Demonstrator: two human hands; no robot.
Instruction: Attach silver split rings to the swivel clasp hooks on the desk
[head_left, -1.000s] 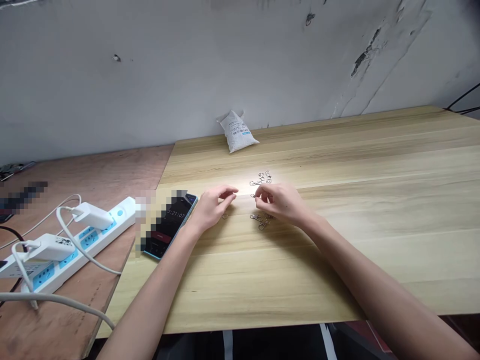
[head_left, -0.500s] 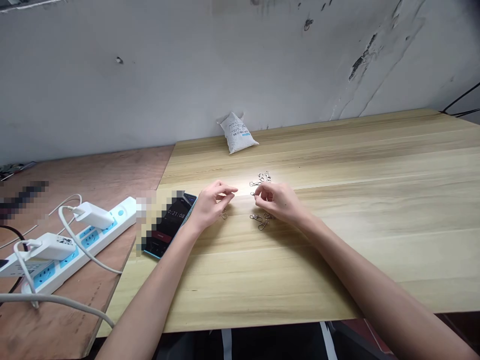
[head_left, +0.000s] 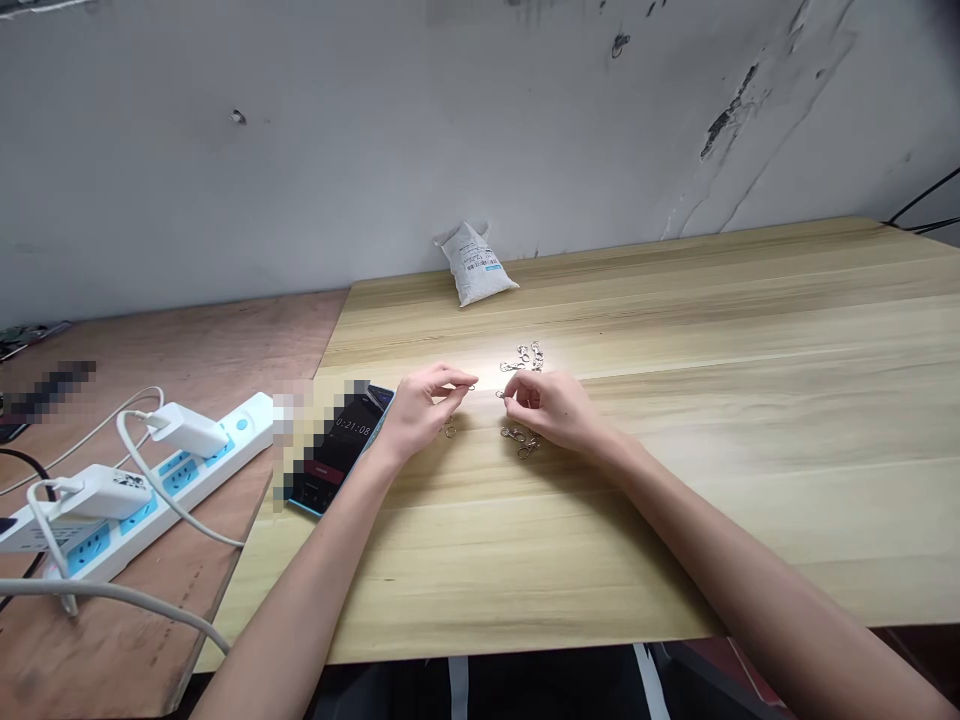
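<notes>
Two bare forearms reach across a light wooden desk [head_left: 750, 510] from the bottom of the view, the hands close together near its middle. The left hand [head_left: 424, 412] is raised slightly above the desk, its fingers [head_left: 454, 378] brought together at the tips on a small metal clasp [head_left: 472, 386]. The right hand [head_left: 551, 408] faces it across a narrow gap, its fingers [head_left: 519, 392] curled inward and together on a second small clasp [head_left: 499, 394]; the grip on each piece is small and hard to make out.

Loose metal clasps lie on the desk in three places: a cluster [head_left: 523, 358] just beyond the right hand, a cluster [head_left: 519, 438] just below it, and one or two [head_left: 448, 428] under the left hand.

To the left of the hands lies a phone [head_left: 337, 450] in a blue case, its screen showing a running clock, partly blurred. Against the wall [head_left: 300, 150] at the far edge of the desk leans a white sack [head_left: 476, 265] with a barcode label. On a reddish wooden board [head_left: 225, 350] beside the desk sit a white power strip [head_left: 180, 478] with blue sockets and two plugged-in chargers [head_left: 187, 430].
</notes>
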